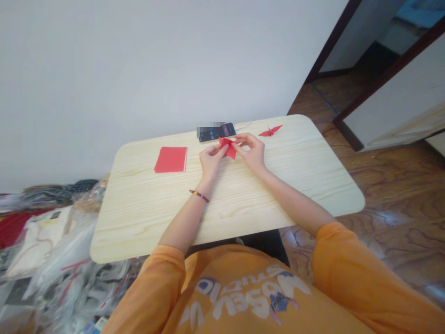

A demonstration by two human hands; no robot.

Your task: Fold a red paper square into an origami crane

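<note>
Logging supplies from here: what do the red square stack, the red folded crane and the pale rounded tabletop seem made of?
The red square stack looks like thin matte origami paper, with flat, crisp edges. The red folded crane and the red folded sheet look like the same paper, holding sharp creases. The pale rounded tabletop looks like light wood or veneer, with visible grain; its finish is unclear.

White wall (139,79), pale wooden table (139,218), brown floor (392,185), dark-framed doorway (333,44)

"STUDIO" upside down, orange sweatshirt (243,297), white letters
</note>
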